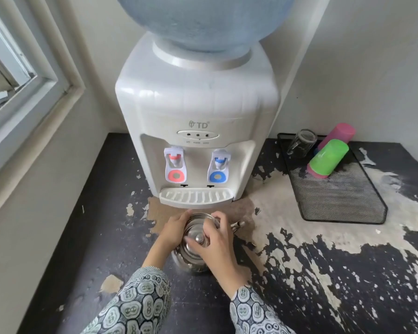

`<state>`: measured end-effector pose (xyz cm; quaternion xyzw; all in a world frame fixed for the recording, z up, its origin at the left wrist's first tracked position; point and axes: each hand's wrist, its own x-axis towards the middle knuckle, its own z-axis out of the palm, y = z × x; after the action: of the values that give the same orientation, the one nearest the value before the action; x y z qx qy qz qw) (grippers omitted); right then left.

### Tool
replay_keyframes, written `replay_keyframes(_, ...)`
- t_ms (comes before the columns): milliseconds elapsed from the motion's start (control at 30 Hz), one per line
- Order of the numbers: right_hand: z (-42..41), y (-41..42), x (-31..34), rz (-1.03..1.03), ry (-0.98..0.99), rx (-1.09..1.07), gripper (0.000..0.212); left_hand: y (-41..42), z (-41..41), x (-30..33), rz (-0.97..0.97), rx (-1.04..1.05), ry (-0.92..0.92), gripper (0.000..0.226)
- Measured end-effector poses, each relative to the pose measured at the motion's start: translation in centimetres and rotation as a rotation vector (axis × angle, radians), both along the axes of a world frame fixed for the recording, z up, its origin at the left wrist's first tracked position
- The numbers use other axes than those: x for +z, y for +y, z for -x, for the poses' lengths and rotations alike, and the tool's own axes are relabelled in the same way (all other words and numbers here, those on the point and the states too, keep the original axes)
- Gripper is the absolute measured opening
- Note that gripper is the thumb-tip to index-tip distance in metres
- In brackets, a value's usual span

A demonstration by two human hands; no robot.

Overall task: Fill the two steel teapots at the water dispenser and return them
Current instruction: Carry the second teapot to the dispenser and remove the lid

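One steel teapot (191, 257) stands on the worn black counter just in front of the white water dispenser (196, 104), its spout (237, 225) pointing right. My left hand (173, 229) cups the pot's left side near the rim. My right hand (215, 239) rests on top, fingers around the lid with its round knob (199, 238). The dispenser has a red tap (175, 165) on the left and a blue tap (219, 166) on the right above a drip tray (196, 196). A second teapot is not in view.
A black mesh tray (343, 198) at the right holds an upturned glass (302, 143), a green cup (328, 157) and a pink cup (338, 135). A window frame (29, 92) and wall close off the left. The counter (323, 273) has peeling paint.
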<state>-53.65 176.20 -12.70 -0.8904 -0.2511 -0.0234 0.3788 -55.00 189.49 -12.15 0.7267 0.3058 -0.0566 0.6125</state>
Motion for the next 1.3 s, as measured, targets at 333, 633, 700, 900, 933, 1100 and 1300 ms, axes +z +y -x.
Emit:
replay_keyframes(333, 0.7, 0.5, -1.1, 0.001, -0.119, -0.026, 0.023, 0.3, 0.1, 0.4, 0.231, -0.025, -0.025, 0.021)
replay_keyframes(633, 0.8, 0.5, -1.4, -0.091, -0.137, -0.037, 0.022, 0.2, -0.1, 0.6, 0.273, -0.025, -0.031, 0.020)
replay_keyframes(700, 0.8, 0.5, -1.5, -0.107, -0.147, -0.040, 0.023, 0.3, -0.1, 0.6, 0.276, -0.032, -0.011, 0.016)
replay_keyframes(900, 0.9, 0.6, -1.7, -0.138, -0.170, -0.050, 0.024, 0.7, -0.3, 0.3, 0.310, -0.045, 0.057, 0.006)
replay_keyframes(933, 0.9, 0.6, -1.8, -0.146, -0.177, -0.051, 0.024, 0.7, -0.3, 0.3, 0.313, -0.052, 0.058, 0.006)
replay_keyframes(1100, 0.9, 0.6, -1.8, -0.243, -0.176, -0.055, 0.024, 1.1, -0.6, 0.2, 0.286, -0.109, 0.061, 0.024)
replay_keyframes(1300, 1.0, 0.2, -2.3, -0.442, -0.108, -0.055, 0.049, 0.9, -0.7, 0.2, 0.245, -0.118, 0.062, 0.021)
